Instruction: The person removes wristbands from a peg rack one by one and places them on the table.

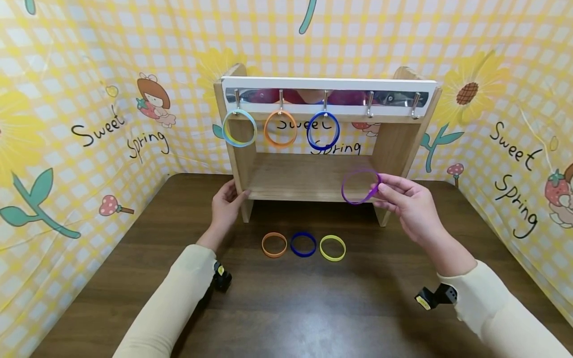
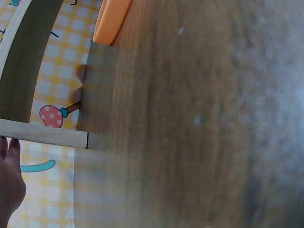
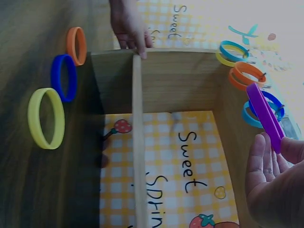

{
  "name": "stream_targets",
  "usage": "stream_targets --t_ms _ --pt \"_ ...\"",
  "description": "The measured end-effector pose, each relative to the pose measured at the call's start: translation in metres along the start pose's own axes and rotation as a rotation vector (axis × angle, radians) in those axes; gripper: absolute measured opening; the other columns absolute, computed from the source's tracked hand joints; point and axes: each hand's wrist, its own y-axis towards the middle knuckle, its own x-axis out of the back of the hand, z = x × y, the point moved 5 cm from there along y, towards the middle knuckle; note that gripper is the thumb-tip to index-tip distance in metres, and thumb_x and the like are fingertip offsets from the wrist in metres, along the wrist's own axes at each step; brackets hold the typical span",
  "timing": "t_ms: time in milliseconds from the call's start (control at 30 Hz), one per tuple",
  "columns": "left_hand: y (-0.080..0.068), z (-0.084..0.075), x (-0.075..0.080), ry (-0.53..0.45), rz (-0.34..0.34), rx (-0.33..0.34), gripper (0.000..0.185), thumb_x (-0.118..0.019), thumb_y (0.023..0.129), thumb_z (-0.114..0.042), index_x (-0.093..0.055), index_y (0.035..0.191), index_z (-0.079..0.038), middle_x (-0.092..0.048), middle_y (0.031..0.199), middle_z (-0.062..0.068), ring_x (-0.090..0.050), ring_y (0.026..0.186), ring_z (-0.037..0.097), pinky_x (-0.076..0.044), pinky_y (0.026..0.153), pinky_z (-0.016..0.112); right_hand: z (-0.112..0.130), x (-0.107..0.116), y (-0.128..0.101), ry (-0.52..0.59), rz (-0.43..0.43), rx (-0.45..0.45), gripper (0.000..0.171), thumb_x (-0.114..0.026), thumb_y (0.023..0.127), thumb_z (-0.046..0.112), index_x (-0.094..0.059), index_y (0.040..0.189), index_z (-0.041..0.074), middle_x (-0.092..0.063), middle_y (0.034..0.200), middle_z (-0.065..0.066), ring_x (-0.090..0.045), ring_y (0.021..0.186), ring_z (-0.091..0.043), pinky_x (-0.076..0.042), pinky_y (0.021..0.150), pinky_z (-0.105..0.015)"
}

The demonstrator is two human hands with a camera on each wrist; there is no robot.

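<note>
Above the right hand's (image 1: pixel 407 201) pinch on the purple band (image 3: pixel 264 115), the way up to the 2 hooks (image 1: pixel 370 105) at the right end is open. Up and left of the grip, the hung blue bands (image 1: pixel 323 148) crowd that approach. Left of it, a hand could pass between the crossbar (image 1: pixel 346 118) and the shelf (image 1: pixel 309 174); the left hand (image 1: pixel 226 204) takes up the far end, at the left side panel (image 1: pixel 242 159). The right side panel (image 1: pixel 396 144) walls off the bay beside the grip.

A makeshift booth is suggested: the wood-grain surface (image 1: pixel 322 308) is enclosed along its back and side edges by wrinkled, yellow-checked, cartoon-printed sheeting (image 1: pixel 179 64).
</note>
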Motion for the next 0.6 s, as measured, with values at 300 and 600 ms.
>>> stream_targets --t_ms 300,600 --pt "0.001 0.000 0.000 -0.015 0.000 0.004 0.042 -0.068 0.090 0.000 -0.056 0.130 0.006 -0.059 0.126 0.024 -0.057 0.111 0.028 -0.049 0.085 0.021 -0.016 0.008 -0.007 -0.061 0.026 -0.040 0.021 -0.061 0.094 -0.001 -0.074 0.106 0.010 -0.073 0.093 -0.006 -0.070 0.082 -0.015 -0.057 0.073 -0.029" --pt "0.000 0.000 0.000 -0.003 0.000 0.010 0.043 -0.068 0.090 -0.001 -0.055 0.131 0.006 -0.059 0.127 0.023 -0.057 0.110 0.024 -0.048 0.086 0.022 -0.034 0.016 -0.012 -0.138 0.014 -0.098 0.020 -0.062 0.094 0.001 -0.075 0.100 0.015 -0.073 0.094 -0.006 -0.070 0.086 -0.015 -0.057 0.073 -0.030"
